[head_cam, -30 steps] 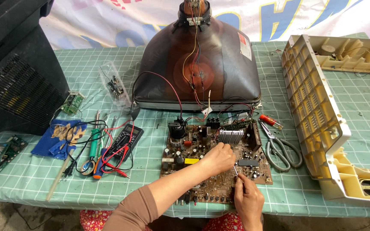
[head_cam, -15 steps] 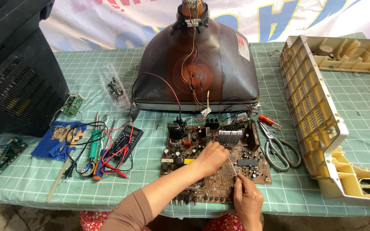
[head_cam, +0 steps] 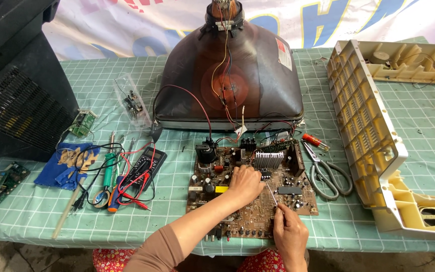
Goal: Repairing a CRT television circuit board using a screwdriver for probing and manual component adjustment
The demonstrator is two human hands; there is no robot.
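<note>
A brown circuit board point(head_cam: 212, 189) lies at the table's front edge, wired to a picture tube point(head_cam: 227, 80) that stands face down behind it. My left hand point(head_cam: 245, 184) rests on the middle of the board with fingers curled over the parts there; whether it holds anything I cannot tell. My right hand point(head_cam: 290, 234) is at the board's front right corner and grips a thin metal tool point(head_cam: 272, 194), whose tip points up-left toward my left hand.
Grey scissors point(head_cam: 323, 171) and a red-handled screwdriver point(head_cam: 314, 141) lie right of the board. A cream plastic television shell point(head_cam: 378, 131) fills the right side. A multimeter point(head_cam: 144, 163) with red and black leads, a soldering iron point(head_cam: 107, 174), a blue cloth point(head_cam: 66, 163) and small green boards point(head_cam: 81, 123) lie left. A black cabinet point(head_cam: 16, 85) stands far left.
My left hand has slid a little left and down on the board, and the thin tool in my right hand now points more steeply toward it. The camera view shifted slightly.
</note>
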